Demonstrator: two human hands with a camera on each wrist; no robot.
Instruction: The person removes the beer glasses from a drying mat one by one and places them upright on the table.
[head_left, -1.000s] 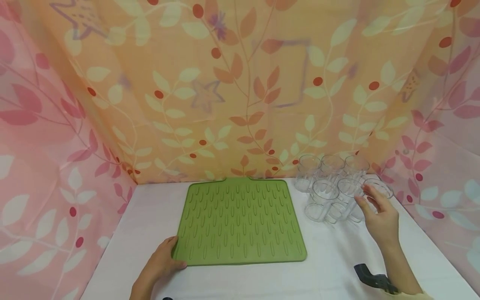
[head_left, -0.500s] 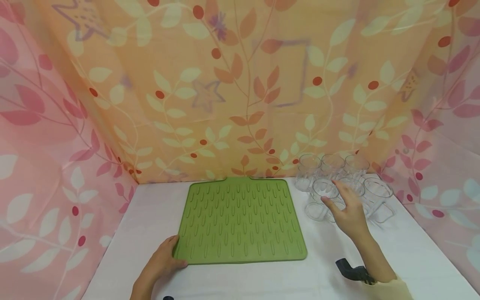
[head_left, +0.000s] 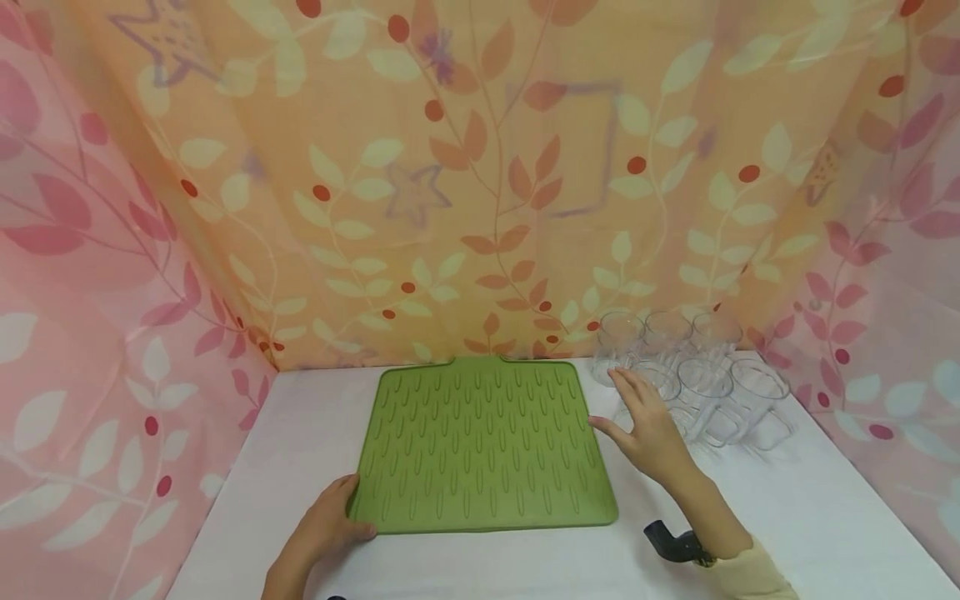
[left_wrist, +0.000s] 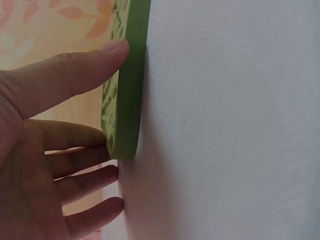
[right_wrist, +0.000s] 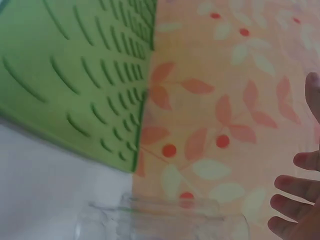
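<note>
A green mat [head_left: 487, 450] with raised oblong ridges lies flat on the white table. My left hand [head_left: 322, 521] rests at its near left corner. In the left wrist view, the left thumb [left_wrist: 95, 62] lies against the mat's edge, and the extended fingers touch around the corner. My right hand [head_left: 648, 429] is just off the mat's right side, fingers spread and holding nothing. Behind and beside it stand several clear glass mugs [head_left: 705, 379] in two rows; the hand partly hides the front left one. In the right wrist view, blurred clear glass [right_wrist: 220, 227] shows at the bottom.
Floral curtains close in the table: an orange one [head_left: 375, 208] at the back and pink ones [head_left: 82, 375] at both sides. White tabletop [head_left: 285, 433] shows left of the mat and in front of it. A black wrist mount [head_left: 675, 546] is on the right forearm.
My right hand has moved left from the front right mug, past the front row, to beside the mat. The left hand stays at the mat's corner.
</note>
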